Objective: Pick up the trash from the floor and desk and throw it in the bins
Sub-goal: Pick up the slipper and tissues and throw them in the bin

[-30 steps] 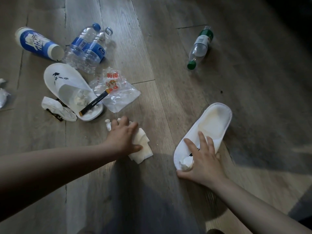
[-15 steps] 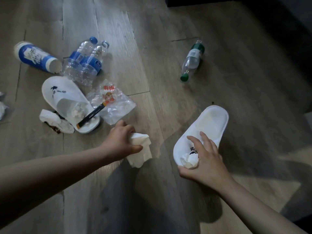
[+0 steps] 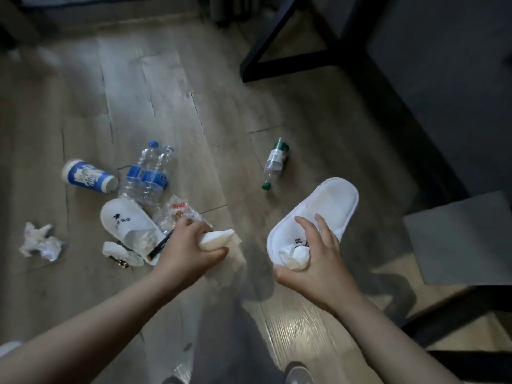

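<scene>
The floor (image 3: 166,92) carries nearly all the trash, and no bin is in view. Take the logo slipper (image 3: 124,220) lying on it as landmark.

The other slipper (image 3: 327,200) is well to its right and seems lifted off the boards. Its long axis runs from the right grip (image 3: 318,261) away and rightward. That grip is curled round the slipper's near end, with a wad (image 3: 295,256) tucked inside.

A cup (image 3: 88,177) lies on its side left of and beyond the landmark. Just beyond the landmark two bottles (image 3: 146,176) lie side by side, caps pointing away. A green bottle (image 3: 275,162) lies far to the right, beyond the held slipper, cap toward the person.

A wrapper (image 3: 177,214) touches the landmark's right edge. The left grip (image 3: 188,248), just right of the landmark, is closed round a tissue (image 3: 219,236). Crumpled paper (image 3: 38,241) sits well left, a small wad (image 3: 122,252) lies at the near edge, and a stick (image 3: 160,245) crosses the heel.

Both grips are full, so I judge a carry to the bin comes next. After that the pile lies nearest the left grip and the green bottle nearest the right.
</scene>
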{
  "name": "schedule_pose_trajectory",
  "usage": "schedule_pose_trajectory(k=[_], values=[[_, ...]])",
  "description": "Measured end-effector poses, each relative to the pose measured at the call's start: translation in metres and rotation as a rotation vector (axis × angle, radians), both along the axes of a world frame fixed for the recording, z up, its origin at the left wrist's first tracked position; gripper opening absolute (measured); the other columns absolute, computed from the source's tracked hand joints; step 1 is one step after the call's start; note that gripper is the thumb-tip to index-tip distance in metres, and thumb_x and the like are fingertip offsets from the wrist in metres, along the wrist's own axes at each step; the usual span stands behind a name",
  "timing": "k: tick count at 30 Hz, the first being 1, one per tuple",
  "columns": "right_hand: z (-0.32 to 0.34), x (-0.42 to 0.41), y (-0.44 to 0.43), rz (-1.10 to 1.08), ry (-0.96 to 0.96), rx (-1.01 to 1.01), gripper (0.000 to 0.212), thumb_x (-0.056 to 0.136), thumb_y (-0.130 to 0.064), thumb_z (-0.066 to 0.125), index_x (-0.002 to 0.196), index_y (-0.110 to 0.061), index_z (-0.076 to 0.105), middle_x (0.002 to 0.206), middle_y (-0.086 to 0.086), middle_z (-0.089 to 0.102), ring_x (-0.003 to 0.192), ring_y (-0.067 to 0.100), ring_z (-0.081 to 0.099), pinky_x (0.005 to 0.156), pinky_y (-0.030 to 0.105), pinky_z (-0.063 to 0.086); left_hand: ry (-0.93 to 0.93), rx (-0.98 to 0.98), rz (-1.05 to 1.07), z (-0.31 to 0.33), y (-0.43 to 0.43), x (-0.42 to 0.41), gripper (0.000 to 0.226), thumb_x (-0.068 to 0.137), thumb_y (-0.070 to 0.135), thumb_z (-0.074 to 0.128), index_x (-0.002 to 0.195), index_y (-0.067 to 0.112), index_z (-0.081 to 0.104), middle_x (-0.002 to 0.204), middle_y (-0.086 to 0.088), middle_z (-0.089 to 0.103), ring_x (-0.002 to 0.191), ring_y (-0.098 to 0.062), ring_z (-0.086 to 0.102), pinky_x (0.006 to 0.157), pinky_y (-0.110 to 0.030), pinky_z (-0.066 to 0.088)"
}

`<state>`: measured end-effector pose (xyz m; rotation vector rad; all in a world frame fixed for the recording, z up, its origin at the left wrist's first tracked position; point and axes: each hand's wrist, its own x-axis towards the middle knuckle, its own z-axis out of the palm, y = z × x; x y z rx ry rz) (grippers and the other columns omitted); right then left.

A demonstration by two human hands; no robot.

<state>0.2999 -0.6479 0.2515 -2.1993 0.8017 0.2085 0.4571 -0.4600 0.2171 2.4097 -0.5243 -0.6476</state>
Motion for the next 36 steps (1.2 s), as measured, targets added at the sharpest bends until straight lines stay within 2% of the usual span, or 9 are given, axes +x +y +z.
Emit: schedule_pose_trajectory(k=[8, 11, 14, 17, 22, 26, 30, 33, 36], values=[[0.258, -0.023, 0.021, -0.113, -0.104, 0.04, 0.096, 0.051, -0.065, 0.059, 0.137, -0.053, 0.019, 0.152, -0.027, 0.001, 0.141, 0.009, 0.01, 0.11, 0.043, 0.032, -0.023, -0.065, 0.022, 0.261, -0.001, -0.022, 0.027, 0.068, 0.035, 0.079, 0.087, 0.023, 0.064, 0.093, 0.005, 0.046, 0.076, 0.001, 0.047, 0.063, -0.022, 0.039], [0.368, -0.036, 0.031, -0.136, -0.143, 0.035, 0.098, 0.052, -0.065, 0.059, 0.139, -0.051, 0.017, 0.152, -0.026, 0.0, 0.141, 0.006, 0.007, 0.111, 0.037, 0.029, -0.076, -0.117, -0.022, 0.365, -0.002, -0.029, 0.024, 0.067, 0.035, 0.079, 0.077, 0.029, 0.058, 0.088, 0.007, 0.044, 0.074, 0.001, 0.048, 0.057, -0.013, 0.031], [0.464, -0.052, 0.049, -0.131, -0.213, 0.035, 0.098, 0.053, -0.066, 0.058, 0.139, -0.054, 0.012, 0.151, -0.029, -0.001, 0.14, 0.003, 0.007, 0.101, 0.027, 0.026, -0.116, -0.184, -0.117, 0.46, 0.001, -0.034, 0.025, 0.067, 0.037, 0.079, 0.077, 0.03, 0.057, 0.089, 0.006, 0.044, 0.075, 0.0, 0.049, 0.059, -0.012, 0.031], [0.542, -0.071, 0.073, -0.175, -0.263, 0.013, 0.095, 0.054, -0.067, 0.059, 0.135, -0.059, 0.01, 0.147, -0.034, -0.001, 0.138, 0.001, 0.01, 0.097, 0.025, 0.027, -0.163, -0.223, -0.207, 0.531, 0.011, -0.044, 0.026, 0.067, 0.042, 0.078, 0.081, 0.03, 0.059, 0.09, 0.009, 0.044, 0.076, -0.002, 0.049, 0.059, -0.014, 0.031], [0.628, -0.127, 0.09, -0.321, -0.288, -0.173, 0.097, 0.056, -0.065, 0.061, 0.137, -0.057, 0.008, 0.148, -0.036, -0.006, 0.142, 0.009, 0.012, 0.109, 0.036, 0.03, -0.24, -0.323, -0.384, 0.625, -0.01, -0.07, 0.026, 0.069, 0.044, 0.076, 0.076, 0.039, 0.052, 0.09, 0.015, 0.043, 0.073, 0.001, 0.048, 0.055, -0.01, 0.031], [0.683, -0.194, 0.089, -0.496, -0.348, -0.299, 0.095, 0.053, -0.064, 0.061, 0.133, -0.063, 0.008, 0.145, -0.04, -0.006, 0.143, 0.007, 0.009, 0.114, 0.041, 0.025, -0.257, -0.46, -0.57, 0.691, -0.055, -0.126, 0.025, 0.067, 0.047, 0.075, 0.078, 0.039, 0.054, 0.095, 0.018, 0.043, 0.077, 0.001, 0.05, 0.059, -0.012, 0.035], [0.727, -0.288, 0.095, -0.688, -0.38, -0.454, 0.096, 0.051, -0.064, 0.063, 0.13, -0.065, 0.008, 0.145, -0.041, -0.006, 0.144, 0.007, 0.01, 0.115, 0.04, 0.025, -0.307, -0.592, -0.78, 0.738, -0.093, -0.216, 0.029, 0.065, 0.048, 0.074, 0.085, 0.039, 0.054, 0.095, 0.018, 0.043, 0.079, 0.001, 0.05, 0.062, -0.011, 0.033], [0.75, -0.377, 0.11, -0.828, -0.374, -0.556, 0.098, 0.05, -0.066, 0.062, 0.131, -0.065, 0.007, 0.147, -0.038, -0.008, 0.144, 0.007, 0.009, 0.115, 0.042, 0.025, -0.289, -0.676, -0.93, 0.764, -0.114, -0.303, 0.025, 0.066, 0.043, 0.076, 0.076, 0.034, 0.054, 0.091, 0.014, 0.047, 0.079, -0.001, 0.05, 0.062, -0.015, 0.034], [0.772, -0.473, 0.135, -0.971, -0.344, -0.668, 0.094, 0.051, -0.067, 0.06, 0.129, -0.065, 0.006, 0.152, -0.032, -0.007, 0.145, 0.005, 0.004, 0.116, 0.043, 0.024, -0.258, -0.772, -1.056, 0.784, -0.127, -0.404, 0.023, 0.066, 0.038, 0.077, 0.071, 0.035, 0.055, 0.087, 0.011, 0.049, 0.079, 0.004, 0.05, 0.061, -0.008, 0.034]])
